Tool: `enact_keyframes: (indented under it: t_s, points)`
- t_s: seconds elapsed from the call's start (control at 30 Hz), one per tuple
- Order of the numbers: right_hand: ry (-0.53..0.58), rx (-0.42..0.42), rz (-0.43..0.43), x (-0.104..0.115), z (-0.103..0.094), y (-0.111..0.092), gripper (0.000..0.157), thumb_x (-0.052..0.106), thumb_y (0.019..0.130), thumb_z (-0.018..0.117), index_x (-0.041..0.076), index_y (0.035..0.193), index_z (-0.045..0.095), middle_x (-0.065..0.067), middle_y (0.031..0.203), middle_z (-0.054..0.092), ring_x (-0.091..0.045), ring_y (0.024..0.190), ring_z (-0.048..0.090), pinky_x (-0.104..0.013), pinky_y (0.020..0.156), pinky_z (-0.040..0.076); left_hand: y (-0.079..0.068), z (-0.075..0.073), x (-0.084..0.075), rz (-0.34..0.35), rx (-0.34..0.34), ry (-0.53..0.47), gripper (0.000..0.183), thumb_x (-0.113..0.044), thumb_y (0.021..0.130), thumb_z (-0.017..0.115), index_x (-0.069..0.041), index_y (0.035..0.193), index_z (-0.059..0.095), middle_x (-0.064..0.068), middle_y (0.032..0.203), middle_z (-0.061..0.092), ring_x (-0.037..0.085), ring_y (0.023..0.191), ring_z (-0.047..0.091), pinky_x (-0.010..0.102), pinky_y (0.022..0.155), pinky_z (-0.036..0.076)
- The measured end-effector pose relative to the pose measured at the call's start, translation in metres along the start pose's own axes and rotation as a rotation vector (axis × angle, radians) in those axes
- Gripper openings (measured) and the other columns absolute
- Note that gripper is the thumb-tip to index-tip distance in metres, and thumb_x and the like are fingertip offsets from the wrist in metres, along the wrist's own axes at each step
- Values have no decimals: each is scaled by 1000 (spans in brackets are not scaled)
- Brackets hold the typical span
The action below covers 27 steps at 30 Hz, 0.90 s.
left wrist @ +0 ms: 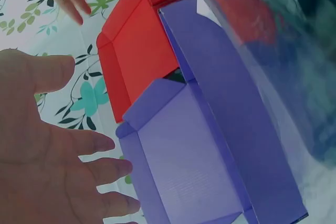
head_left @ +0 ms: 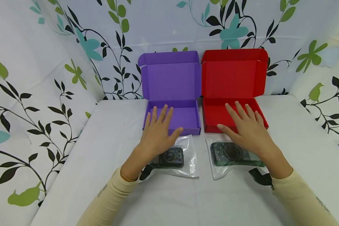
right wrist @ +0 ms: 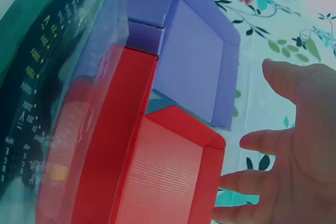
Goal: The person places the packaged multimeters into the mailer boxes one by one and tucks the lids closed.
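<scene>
My left hand (head_left: 156,136) hovers with fingers spread over the near edge of an open purple box (head_left: 172,117) and a bagged multimeter (head_left: 171,157). To the right, my right hand (head_left: 250,133) is likewise spread, palm down, near the front of an open red box (head_left: 214,117). Under it lies a second bagged multimeter (head_left: 226,153), partly covered by the hand and wrist. Both hands hold nothing. The left wrist view shows the left palm (left wrist: 58,166) with fingers apart; the right wrist view shows the right palm (right wrist: 310,150) the same way. Dial markings show through the plastic there.
Both boxes stand side by side, lids (head_left: 170,81) raised against a leaf-patterned cloth (head_left: 164,25) at the back. A white-covered table (head_left: 186,201) lies beneath everything. Black straps (head_left: 261,177) sit at the wrists, below the long sleeves.
</scene>
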State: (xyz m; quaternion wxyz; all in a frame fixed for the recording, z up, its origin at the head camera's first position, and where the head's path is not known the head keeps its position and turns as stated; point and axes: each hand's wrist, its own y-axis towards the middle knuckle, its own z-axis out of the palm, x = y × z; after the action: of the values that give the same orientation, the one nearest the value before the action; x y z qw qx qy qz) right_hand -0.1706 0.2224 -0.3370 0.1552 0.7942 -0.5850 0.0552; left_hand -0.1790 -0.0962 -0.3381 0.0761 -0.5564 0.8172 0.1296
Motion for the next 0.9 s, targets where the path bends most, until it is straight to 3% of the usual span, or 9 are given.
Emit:
enact_keyframes:
  t_s: [0.23,0.4,0.6,0.9]
  points:
    - [-16,-14,-41,3,-4,-8,89,54,97,65,12,166,27,-26,166,22,-56,148,18,-73,115,5,5,4,-9,22,40,-13,84,-63,105,41,-13,168,16,8,173,9,36,155,-11,50,121,-11]
    - [-43,-16,-83,1,-4,-18,86,53,96,67,10,163,34,-27,162,32,-57,144,28,-78,109,19,12,9,-22,69,71,3,83,-62,106,41,-13,168,15,9,172,11,37,155,-8,51,121,-9]
    - [-63,32,-135,-6,0,-32,84,49,93,74,10,160,41,-26,155,45,-52,138,40,-78,107,25,23,17,-43,122,131,59,83,-64,105,41,-14,168,17,9,171,16,38,156,1,51,122,-6]
    - [-21,119,-183,-25,16,-51,90,59,86,79,14,157,48,-18,150,53,-44,136,47,-74,106,32,38,34,-70,176,207,98,82,-63,104,44,-16,168,21,11,170,23,37,156,12,49,122,-5]
